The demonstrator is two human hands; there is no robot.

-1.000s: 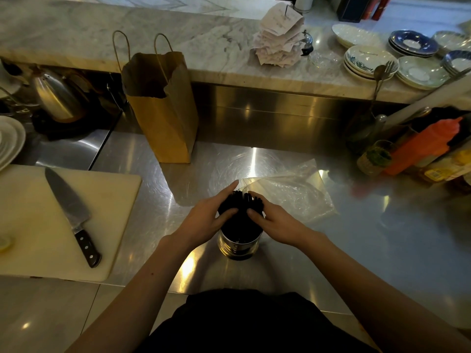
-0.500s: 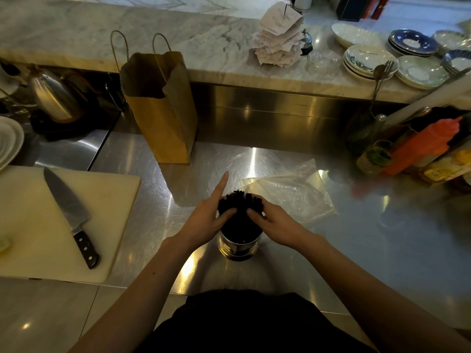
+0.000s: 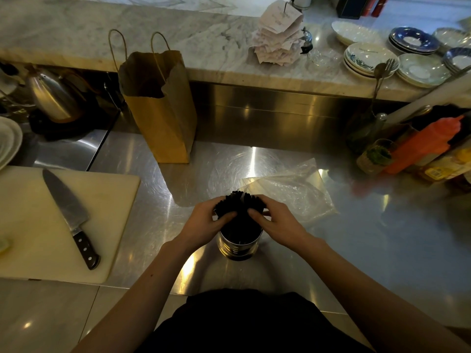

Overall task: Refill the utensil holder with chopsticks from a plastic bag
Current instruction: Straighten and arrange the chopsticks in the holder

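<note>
A shiny round metal utensil holder (image 3: 239, 247) stands on the steel counter in front of me. A thick bundle of black chopsticks (image 3: 239, 205) stands upright in it, tips fanned out at the top. My left hand (image 3: 204, 222) wraps the bundle's left side and my right hand (image 3: 277, 221) wraps its right side, thumbs pressed on the near face. Behind the holder to the right, a clear plastic bag (image 3: 293, 189) lies flat and looks empty.
A brown paper bag (image 3: 163, 110) stands at the back left. A white cutting board (image 3: 38, 225) with a large knife (image 3: 68, 215) lies to the left. Sauce bottles (image 3: 423, 146) and a jar crowd the right. Plates (image 3: 369, 57) and receipts (image 3: 277, 36) sit on the marble ledge.
My left index finger, which pointed out straight half a second ago, has curled back around the chopsticks. Both hands now close tighter on the bundle. The holder has not moved.
</note>
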